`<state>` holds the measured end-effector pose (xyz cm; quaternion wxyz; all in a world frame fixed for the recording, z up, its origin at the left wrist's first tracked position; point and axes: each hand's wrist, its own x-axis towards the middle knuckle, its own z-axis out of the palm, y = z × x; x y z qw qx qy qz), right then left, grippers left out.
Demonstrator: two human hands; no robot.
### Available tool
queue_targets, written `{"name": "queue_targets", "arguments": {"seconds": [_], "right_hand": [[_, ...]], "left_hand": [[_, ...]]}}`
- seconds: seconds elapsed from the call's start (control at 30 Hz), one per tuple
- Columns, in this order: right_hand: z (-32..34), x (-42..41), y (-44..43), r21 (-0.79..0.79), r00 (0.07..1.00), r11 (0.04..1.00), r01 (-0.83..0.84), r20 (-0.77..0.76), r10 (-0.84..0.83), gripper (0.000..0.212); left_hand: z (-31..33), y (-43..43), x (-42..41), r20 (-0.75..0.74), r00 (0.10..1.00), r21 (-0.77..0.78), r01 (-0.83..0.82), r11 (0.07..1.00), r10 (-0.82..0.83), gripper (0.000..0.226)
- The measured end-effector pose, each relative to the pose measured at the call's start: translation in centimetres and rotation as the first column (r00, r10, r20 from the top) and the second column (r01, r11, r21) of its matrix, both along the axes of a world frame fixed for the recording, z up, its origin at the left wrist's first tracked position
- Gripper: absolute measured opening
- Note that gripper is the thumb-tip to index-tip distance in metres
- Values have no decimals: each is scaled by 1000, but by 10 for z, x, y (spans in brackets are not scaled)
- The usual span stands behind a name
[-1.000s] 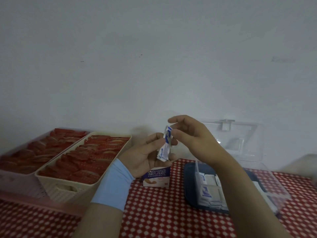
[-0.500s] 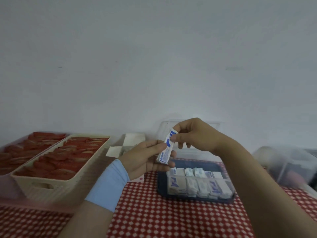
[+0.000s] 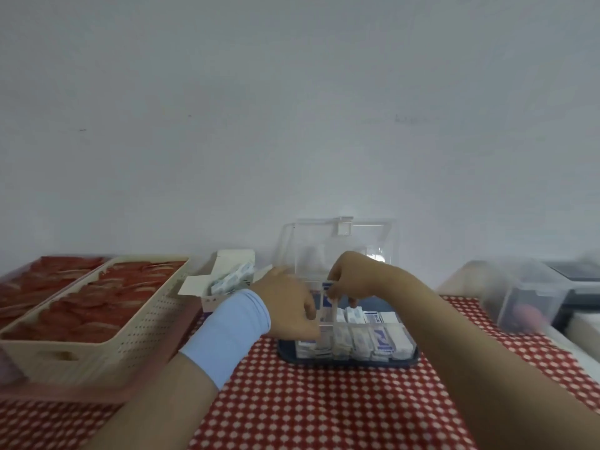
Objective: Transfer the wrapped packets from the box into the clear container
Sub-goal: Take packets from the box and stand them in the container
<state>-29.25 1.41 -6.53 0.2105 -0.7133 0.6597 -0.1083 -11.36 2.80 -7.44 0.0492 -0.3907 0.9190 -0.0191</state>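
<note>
On a red checked surface, our right hand pinches a packet over the well-filled container, left hand grip unclear, box holding more.

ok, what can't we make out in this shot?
Head view only.
- left hand grip: blurred against the clear container wall.
- packet print in right hand: too small.
- box: packets left inside hidden by its walls.
- tub at right: blurred.
</note>
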Motion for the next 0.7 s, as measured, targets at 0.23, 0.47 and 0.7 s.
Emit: {"name": "queue_targets", "arguments": {"seconds": [0.23,0.47,0.7], "right_hand": [[-18,17,-10,88,989,996,-11,-148,24,19],[-28,31,-13,65,916,998,-4,-401,30,15],[-26,36,-6,-48,831,999,15,-556,-39,29]], "left_hand": [[-15,-5,1,101,995,-35,30,999,-27,48],[-18,-7,0,124,992,-40,31,999,-26,35],[-33,-7,-7,89,993,-25,82,996,-79,39]]}}
